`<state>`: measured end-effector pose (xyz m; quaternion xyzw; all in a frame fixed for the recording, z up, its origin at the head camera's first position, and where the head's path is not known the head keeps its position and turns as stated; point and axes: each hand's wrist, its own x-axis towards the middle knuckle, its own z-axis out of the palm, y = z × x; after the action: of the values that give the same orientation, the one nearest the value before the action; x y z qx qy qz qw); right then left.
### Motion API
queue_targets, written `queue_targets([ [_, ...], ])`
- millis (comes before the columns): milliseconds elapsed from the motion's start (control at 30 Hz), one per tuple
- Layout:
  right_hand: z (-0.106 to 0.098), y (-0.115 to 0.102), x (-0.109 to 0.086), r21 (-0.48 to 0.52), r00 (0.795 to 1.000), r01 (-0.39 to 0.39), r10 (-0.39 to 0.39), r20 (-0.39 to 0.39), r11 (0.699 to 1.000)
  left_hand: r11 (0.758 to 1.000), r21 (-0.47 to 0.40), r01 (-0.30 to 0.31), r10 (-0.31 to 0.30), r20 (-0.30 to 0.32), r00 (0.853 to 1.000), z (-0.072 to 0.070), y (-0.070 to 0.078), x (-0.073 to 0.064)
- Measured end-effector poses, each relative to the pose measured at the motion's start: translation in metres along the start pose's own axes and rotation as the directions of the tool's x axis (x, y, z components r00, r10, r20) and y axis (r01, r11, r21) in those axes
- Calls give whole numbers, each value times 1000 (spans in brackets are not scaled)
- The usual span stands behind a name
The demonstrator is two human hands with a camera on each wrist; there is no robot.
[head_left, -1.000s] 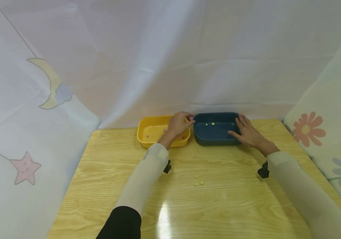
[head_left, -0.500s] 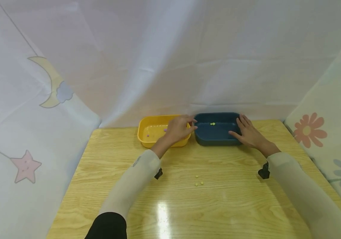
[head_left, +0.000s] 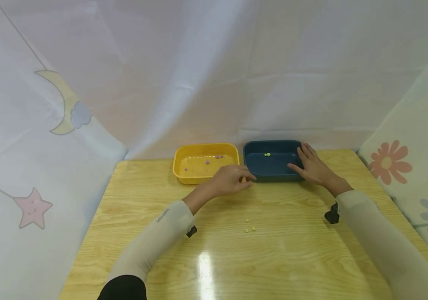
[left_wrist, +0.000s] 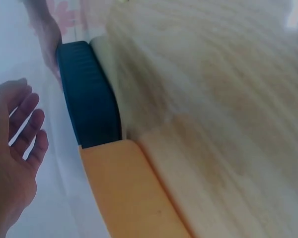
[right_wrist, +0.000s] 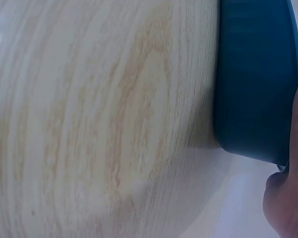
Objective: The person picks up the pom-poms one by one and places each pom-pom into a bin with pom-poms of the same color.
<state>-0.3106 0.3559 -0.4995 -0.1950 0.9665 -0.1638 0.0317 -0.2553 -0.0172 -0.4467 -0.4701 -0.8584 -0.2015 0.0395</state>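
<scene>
My left hand (head_left: pixel 232 180) hovers by the front corners of the two containers, fingers loosely bent. In the left wrist view the left hand (left_wrist: pixel 15 139) shows nothing between its fingers and thumb. My right hand (head_left: pixel 316 168) holds the right end of the dark blue plastic container (head_left: pixel 274 178), with the thumb over the inside and the fingers along the end rim. Small yellow-green balls (head_left: pixel 267 154) lie in that container. The yellow plastic container (head_left: pixel 189 181) beside it holds several small purple balls (head_left: pixel 207 162).
Three small pale yellow balls (head_left: pixel 253 228) lie on the wooden table (head_left: pixel 292 250), in front of the containers. A white cloth backdrop (head_left: pixel 214 83) rises right behind them. Printed cloth panels (head_left: pixel 416 166) flank the table.
My left hand has come from over the yellow container's right end toward its front corner, uncovering purple balls. One yellow-green ball in the blue container has shifted right beside the other. The right hand stays put.
</scene>
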Motion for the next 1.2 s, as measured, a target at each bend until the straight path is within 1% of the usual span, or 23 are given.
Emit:
queue_targets([
  [67,0,0,0,-1,1000,1,-1,-2,1000,999,-34,-30,32,61,998,3,3,-4],
  [133,-1,0,0,-1,1000,0,0,-3,1000,996,-74,-54,63,115,991,7,5,-8],
  [200,-1,0,0,-2,1000,-1,1,-1,1000,992,-107,-72,88,155,984,11,5,-11],
  [500,-1,1,0,-15,1000,-2,2,1,1000,973,-211,-95,145,235,961,24,3,-25],
  [567,-2,0,0,-8,1000,0,0,-1,1000,972,-218,-90,147,258,955,27,2,-28],
  [767,-1,-1,0,-1,1000,1,-1,-6,1000,976,-213,-47,118,335,935,41,-2,-34],
  [867,-1,-1,0,-2,1000,1,-1,-8,1000,976,-214,-43,119,360,925,47,-2,-35],
  [933,-1,-1,0,-1,1000,3,-3,-11,1000,976,-215,-45,124,367,922,50,-1,-35],
  [1100,-1,-1,0,-3,1000,3,-4,-12,1000,978,-202,-60,133,367,921,55,-1,-33],
  [1200,-1,-1,0,-2,1000,-1,1,-4,1000,978,-203,-57,129,367,921,58,-1,-32],
])
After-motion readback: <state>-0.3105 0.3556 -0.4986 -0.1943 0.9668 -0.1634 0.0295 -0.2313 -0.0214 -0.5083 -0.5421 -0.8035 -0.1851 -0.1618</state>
